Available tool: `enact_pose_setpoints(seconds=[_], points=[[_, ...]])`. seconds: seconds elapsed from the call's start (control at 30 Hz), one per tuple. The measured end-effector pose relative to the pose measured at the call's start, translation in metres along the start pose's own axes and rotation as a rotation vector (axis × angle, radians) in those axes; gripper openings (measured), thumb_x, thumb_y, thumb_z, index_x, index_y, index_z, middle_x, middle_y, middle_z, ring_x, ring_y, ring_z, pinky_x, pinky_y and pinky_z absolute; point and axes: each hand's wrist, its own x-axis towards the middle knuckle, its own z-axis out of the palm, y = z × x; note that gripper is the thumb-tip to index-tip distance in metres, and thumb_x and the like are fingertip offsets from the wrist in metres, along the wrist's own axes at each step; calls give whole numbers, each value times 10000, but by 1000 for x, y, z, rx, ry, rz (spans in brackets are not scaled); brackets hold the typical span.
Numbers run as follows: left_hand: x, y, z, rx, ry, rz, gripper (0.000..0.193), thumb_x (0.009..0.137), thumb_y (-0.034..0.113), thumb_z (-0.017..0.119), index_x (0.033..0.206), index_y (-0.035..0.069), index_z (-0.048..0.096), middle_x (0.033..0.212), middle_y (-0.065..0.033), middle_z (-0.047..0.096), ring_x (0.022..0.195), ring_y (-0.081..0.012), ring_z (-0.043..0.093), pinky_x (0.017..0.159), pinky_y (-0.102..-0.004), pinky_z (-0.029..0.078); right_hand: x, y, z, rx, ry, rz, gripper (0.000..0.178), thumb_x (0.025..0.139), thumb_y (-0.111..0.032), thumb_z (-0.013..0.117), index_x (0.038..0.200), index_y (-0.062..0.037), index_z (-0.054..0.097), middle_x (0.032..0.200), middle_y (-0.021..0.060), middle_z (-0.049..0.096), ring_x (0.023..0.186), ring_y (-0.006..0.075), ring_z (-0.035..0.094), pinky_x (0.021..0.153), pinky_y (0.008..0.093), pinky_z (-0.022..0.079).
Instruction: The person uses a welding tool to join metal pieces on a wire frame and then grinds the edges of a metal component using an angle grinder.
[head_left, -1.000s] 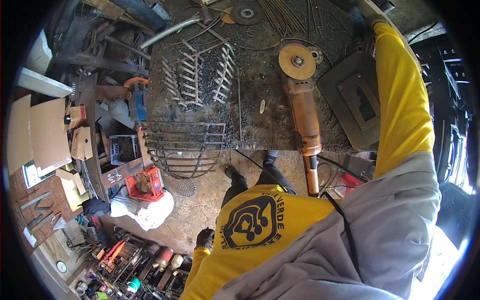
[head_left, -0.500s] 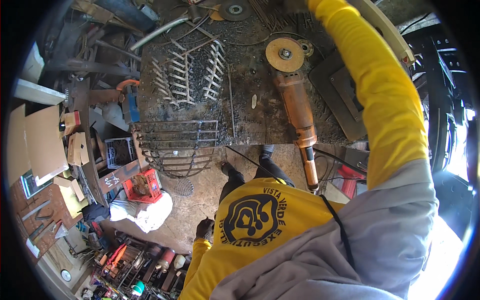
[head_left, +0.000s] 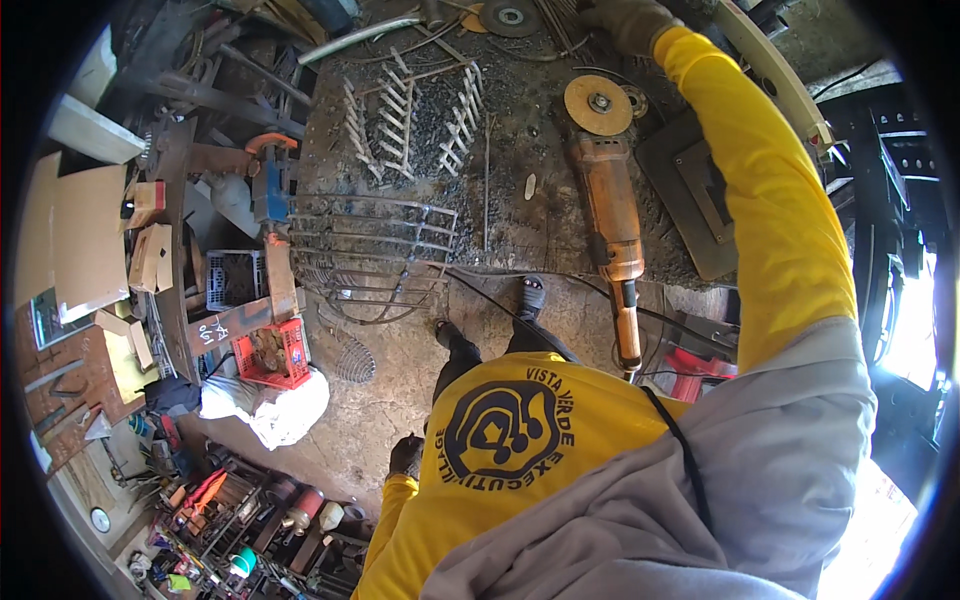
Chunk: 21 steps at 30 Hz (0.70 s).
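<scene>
My right hand (head_left: 632, 24), in a dark glove, reaches to the far side of the workbench (head_left: 535, 225). It is beside several thin metal rods (head_left: 562, 25), and its fingers are partly cut off by the upper edge. Whether it touches a rod is unclear. An orange angle grinder (head_left: 612, 215) with a tan disc (head_left: 598, 105) lies nearer on the bench, below my forearm. My left hand (head_left: 405, 456), also dark-gloved, hangs low beside my body, away from the bench. Its fingers are too dark to make out.
Short welded metal pieces (head_left: 396, 115) lie at the bench's left, behind a curved metal-bar grate (head_left: 375, 235) that overhangs the near edge. A dark plate (head_left: 690, 190) lies right of the grinder. A red crate (head_left: 290, 352) and a cluttered tool pile (head_left: 250, 520) stand left.
The view has shifted, so the bench sits higher and further right. My right gloved hand has come further into view at the far side. My left hand stays low.
</scene>
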Motion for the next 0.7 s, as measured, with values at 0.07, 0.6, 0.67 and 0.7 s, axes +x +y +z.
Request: enact_pose_setpoints(seconds=[0.07,0.6,0.67,0.7], points=[[0,-1,-1,12,18,4,293,906,311,570,836,48,681,662,-36,641,587,-201,598,564,-374,453,1,-9,-44,66,-169,80,323,838,-157,590,1145,-147,690,1112,117,683,1026,306,649,895,405,509],[38,57,-39,-772,-8,-112,150,906,216,611,998,100,586,826,-42,605,580,-177,559,576,-388,501,-27,-36,-6,262,-332,295,392,870,-184,599,1260,-182,641,1216,120,658,1130,310,616,984,413,475],[-10,119,-49,-505,76,36,163,902,222,611,1000,94,588,802,-36,603,593,-176,567,587,-384,507,-37,-34,-3,381,-364,386,398,862,-193,610,1257,-167,648,1232,130,652,1132,311,616,988,411,471],[-16,115,-47,-485,80,36,169,900,225,610,1002,92,591,800,-36,604,597,-175,570,593,-385,512,-39,-37,-6,422,-369,408,394,861,-199,615,1250,-156,653,1231,138,652,1130,313,617,988,411,469]])
